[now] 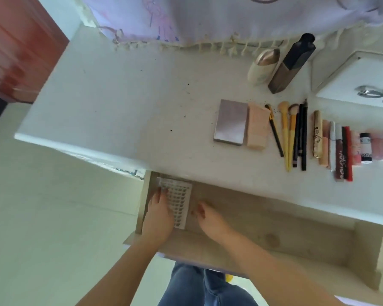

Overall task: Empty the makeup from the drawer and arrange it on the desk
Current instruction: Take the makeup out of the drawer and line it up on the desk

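Note:
The open wooden drawer [263, 228] sticks out below the white desk [131, 107]. In its left end lies a white lash tray [179, 202] with rows of dark lashes. My left hand [158, 214] lies on the tray's left side, fingers reaching to its far corner. My right hand [208, 217] rests on the drawer floor just right of the tray, fingers loosely bent. Whether either hand grips the tray is unclear. On the desk at right lie a grey palette [231, 123], a pink box [258, 127], several brushes [291, 133] and a row of tubes [341, 146].
A beige bottle [263, 65] and a tall dark bottle [293, 62] stand at the back right, by a white box with a metal handle [363, 80]. A fringed pale cloth [208, 18] hangs at the back. A red-brown cabinet [16, 47] stands at left.

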The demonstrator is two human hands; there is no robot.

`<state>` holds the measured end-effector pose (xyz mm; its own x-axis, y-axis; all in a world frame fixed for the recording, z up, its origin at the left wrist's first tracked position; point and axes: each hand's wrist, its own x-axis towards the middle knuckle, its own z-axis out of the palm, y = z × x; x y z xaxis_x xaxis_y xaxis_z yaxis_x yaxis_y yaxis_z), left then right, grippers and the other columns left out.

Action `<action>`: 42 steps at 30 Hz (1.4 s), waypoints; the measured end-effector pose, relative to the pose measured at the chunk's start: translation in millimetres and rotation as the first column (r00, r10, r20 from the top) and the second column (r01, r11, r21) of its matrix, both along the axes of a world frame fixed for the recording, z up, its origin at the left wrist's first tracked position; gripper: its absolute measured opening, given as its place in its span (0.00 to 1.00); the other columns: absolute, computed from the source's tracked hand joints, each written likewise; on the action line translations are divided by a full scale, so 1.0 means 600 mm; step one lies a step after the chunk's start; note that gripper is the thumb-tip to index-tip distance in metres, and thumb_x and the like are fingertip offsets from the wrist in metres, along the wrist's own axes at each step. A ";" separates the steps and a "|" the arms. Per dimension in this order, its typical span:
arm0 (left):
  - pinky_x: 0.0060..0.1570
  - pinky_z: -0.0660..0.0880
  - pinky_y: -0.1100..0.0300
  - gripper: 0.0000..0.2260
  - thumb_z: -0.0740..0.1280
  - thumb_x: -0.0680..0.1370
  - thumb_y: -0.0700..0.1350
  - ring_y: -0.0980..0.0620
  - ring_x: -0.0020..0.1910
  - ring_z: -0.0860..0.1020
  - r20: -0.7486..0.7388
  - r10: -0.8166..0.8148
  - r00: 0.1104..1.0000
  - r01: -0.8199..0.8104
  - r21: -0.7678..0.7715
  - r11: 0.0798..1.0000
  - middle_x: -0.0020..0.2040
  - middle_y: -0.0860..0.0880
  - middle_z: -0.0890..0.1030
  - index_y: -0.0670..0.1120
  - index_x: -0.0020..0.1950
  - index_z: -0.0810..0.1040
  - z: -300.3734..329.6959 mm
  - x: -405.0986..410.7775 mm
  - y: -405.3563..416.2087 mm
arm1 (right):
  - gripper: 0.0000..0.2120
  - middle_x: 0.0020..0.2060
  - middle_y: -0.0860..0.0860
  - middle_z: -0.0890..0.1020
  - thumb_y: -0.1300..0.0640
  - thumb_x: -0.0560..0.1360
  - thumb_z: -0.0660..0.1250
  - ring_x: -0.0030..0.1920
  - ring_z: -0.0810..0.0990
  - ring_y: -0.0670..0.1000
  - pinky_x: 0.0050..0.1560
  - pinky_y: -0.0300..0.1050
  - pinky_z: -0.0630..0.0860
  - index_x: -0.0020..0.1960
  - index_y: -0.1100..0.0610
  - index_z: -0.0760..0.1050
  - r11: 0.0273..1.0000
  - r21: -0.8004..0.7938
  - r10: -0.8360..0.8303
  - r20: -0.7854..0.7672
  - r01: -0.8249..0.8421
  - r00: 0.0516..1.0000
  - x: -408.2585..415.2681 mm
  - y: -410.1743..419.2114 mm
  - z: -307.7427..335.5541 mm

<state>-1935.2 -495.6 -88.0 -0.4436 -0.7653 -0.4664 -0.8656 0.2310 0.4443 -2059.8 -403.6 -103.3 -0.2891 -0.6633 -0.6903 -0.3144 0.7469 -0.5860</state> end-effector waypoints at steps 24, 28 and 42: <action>0.50 0.79 0.51 0.10 0.62 0.80 0.47 0.50 0.49 0.83 -0.340 0.484 0.806 -0.129 0.697 0.705 0.49 0.49 0.84 0.46 0.57 0.78 0.152 0.073 0.021 | 0.07 0.43 0.50 0.85 0.54 0.78 0.64 0.42 0.85 0.49 0.41 0.43 0.82 0.50 0.57 0.77 0.951 -0.147 -0.204 0.358 0.271 0.911 -0.037 0.024 0.208; 0.52 0.76 0.48 0.10 0.61 0.80 0.46 0.45 0.50 0.81 -0.534 0.500 0.682 -0.157 0.560 0.813 0.51 0.46 0.83 0.43 0.55 0.79 0.225 -0.022 -0.060 | 0.10 0.48 0.52 0.84 0.57 0.78 0.64 0.45 0.84 0.49 0.40 0.37 0.80 0.58 0.56 0.76 0.843 -0.317 -0.316 0.361 0.435 0.877 -0.109 -0.040 0.269; 0.70 0.62 0.54 0.24 0.54 0.79 0.38 0.45 0.71 0.65 -0.407 -0.014 0.913 0.046 0.070 0.996 0.73 0.44 0.65 0.42 0.76 0.55 0.171 -0.387 -0.358 | 0.17 0.52 0.53 0.76 0.66 0.77 0.52 0.49 0.76 0.52 0.46 0.44 0.74 0.66 0.62 0.64 0.780 -0.340 -0.557 0.006 0.526 0.830 -0.302 -0.332 0.222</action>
